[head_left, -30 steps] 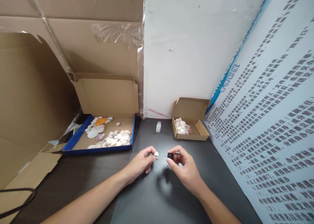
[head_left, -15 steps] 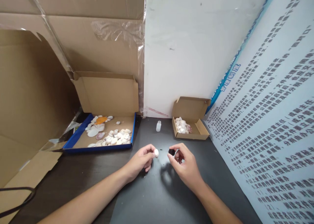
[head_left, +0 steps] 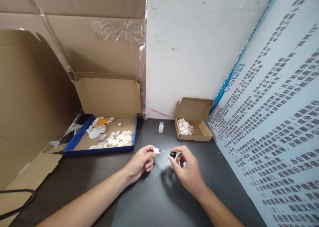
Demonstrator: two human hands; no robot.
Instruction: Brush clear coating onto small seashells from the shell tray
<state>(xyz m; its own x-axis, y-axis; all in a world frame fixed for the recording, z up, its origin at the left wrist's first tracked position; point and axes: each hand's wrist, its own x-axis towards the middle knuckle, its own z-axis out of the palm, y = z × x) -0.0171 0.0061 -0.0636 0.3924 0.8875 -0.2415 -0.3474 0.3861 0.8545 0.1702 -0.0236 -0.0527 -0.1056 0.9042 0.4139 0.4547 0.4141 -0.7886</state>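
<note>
Between thumb and fingertips, my left hand (head_left: 142,162) pinches a small white shell (head_left: 156,151). My right hand (head_left: 187,164) grips a black cap (head_left: 172,154) by its sides. A thin stem with a dark tip (head_left: 160,150) extends from the cap toward the shell; its tip is at or very near the shell's right edge, and whether they touch is unclear. A small translucent bottle (head_left: 160,127) stands upright and uncapped on the dark mat, beyond both hands.
At the left sits an open blue-edged box (head_left: 99,151) with many white shells and an orange one. An open brown box (head_left: 194,138) with shells stands back right. A printed panel (head_left: 274,120) rises on the right; a black cable (head_left: 17,191) lies lower left.
The shell in my left hand has tilted and moved slightly left and up. My right hand has turned the black cap, and its thin stem now shows pointing at the shell.
</note>
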